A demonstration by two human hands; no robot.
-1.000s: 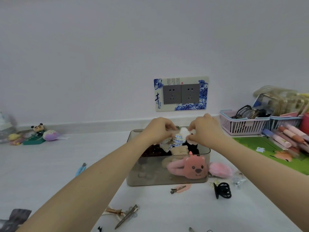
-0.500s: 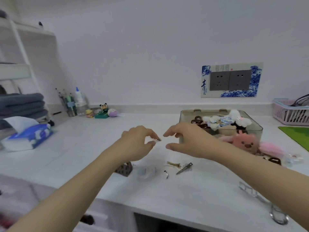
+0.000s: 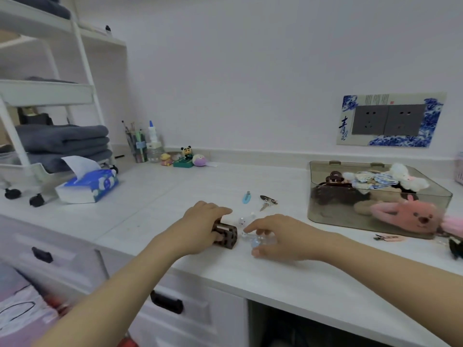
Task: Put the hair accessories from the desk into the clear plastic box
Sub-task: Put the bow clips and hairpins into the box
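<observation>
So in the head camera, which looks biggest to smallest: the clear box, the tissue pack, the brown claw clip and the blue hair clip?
1. Clear plastic box
2. Tissue pack
3. Brown claw clip
4. Blue hair clip
The blue hair clip lies farther away, so it looks smaller.

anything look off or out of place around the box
Nothing is damaged or spilled. The box is heaped above its rim, a white plush sticking out on top. A pink plush clip and a flat pink clip lie outside against its front wall, not yet in.
</observation>
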